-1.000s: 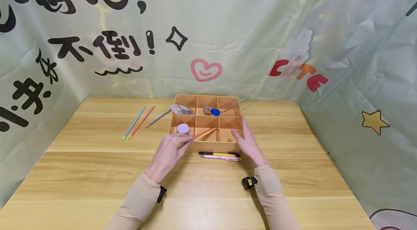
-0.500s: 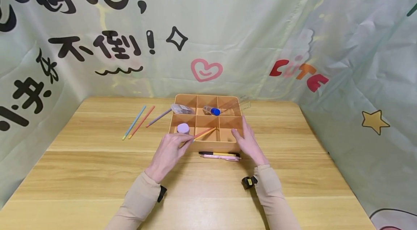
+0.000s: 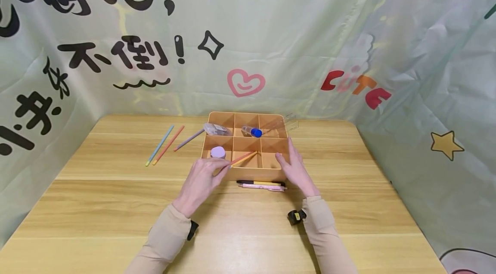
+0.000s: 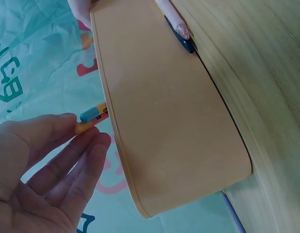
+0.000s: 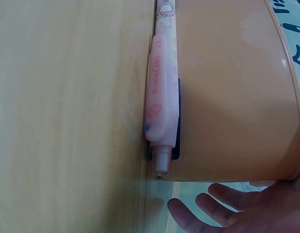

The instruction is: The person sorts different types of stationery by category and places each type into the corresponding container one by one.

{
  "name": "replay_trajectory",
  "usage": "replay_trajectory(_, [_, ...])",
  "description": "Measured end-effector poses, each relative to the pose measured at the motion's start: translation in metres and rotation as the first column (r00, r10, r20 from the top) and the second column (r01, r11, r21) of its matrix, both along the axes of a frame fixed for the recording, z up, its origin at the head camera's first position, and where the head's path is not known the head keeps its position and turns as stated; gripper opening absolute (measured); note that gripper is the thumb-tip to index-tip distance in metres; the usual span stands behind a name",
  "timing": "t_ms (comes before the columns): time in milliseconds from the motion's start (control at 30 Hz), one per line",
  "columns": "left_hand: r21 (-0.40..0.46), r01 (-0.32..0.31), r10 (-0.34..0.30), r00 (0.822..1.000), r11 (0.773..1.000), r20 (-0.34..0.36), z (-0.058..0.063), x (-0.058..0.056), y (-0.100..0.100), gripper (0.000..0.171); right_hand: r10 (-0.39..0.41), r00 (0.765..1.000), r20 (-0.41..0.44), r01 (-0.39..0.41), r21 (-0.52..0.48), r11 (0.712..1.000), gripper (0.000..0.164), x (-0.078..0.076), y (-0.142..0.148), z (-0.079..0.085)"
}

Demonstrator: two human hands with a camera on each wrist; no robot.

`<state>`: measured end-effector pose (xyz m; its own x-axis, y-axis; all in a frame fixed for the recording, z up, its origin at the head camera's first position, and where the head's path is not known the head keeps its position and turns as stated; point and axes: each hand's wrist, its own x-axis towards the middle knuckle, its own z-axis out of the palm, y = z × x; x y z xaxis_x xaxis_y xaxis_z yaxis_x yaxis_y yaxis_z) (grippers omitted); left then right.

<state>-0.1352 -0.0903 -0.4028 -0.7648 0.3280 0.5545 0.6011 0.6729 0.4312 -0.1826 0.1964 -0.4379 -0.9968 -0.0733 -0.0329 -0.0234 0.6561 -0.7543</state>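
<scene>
My left hand [image 3: 201, 181] is at the front left of a tan organizer box [image 3: 253, 174] divided into compartments. Its thumb and fingertips pinch the ends of two pencils, one reddish and one orange pencil [image 3: 249, 159], which slant over the front middle compartment. In the left wrist view, a blue end shows on the orange pencil [image 4: 93, 113], and a yellow end sits between the fingertips. My right hand [image 3: 297, 172] holds the box's right wall, thumb over the rim and fingers along the outside. A pink pen [image 5: 159, 92] lies against the front wall beside a black-and-yellow pen [image 3: 261, 183].
Left of the box lie a blue pencil [image 3: 159, 146] and a red pencil [image 3: 168, 145]. A purple pencil [image 3: 188, 140] reaches the box's edge. Inside are a lilac-topped item [image 3: 218, 152], a clear bag-like item [image 3: 217, 129] and a blue-capped tube [image 3: 252, 132]. Printed cloth [image 3: 294, 28] surrounds the table.
</scene>
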Motion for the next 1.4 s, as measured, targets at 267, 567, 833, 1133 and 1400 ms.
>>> replay_trajectory(267, [0.099, -0.027, 0.022, 0.999, 0.995, 0.047, 0.005, -0.006, -0.013, 0.012, 0.000, 1.000, -0.009, 0.000, 0.007, 1.000, 0.080, 0.000, 0.001, -0.001])
replay_trajectory(567, [0.166, -0.222, 0.195, 0.967, 0.961, 0.162, 0.007, -0.036, -0.066, 0.019, -0.002, 1.000, -0.009, 0.002, -0.006, 1.000, 0.080, 0.001, 0.001, -0.001])
replay_trajectory(833, [-0.065, -0.266, 0.273, 0.911, 0.962, 0.310, 0.000, -0.066, -0.111, 0.027, 0.002, 1.000, 0.005, -0.002, -0.004, 1.000, 0.081, 0.001, 0.001, 0.000])
replay_trajectory(1133, [-0.183, -0.280, 0.333, 0.849, 0.942, 0.411, -0.014, -0.085, -0.123, 0.031, 0.006, 1.000, -0.012, -0.006, -0.013, 1.000, 0.079, 0.002, -0.001, -0.001])
replay_trajectory(1400, [-0.221, -0.306, 0.372, 0.838, 0.926, 0.400, -0.029, -0.093, -0.123, 0.029, 0.004, 1.000, -0.012, -0.004, -0.008, 1.000, 0.079, 0.001, 0.000, -0.001])
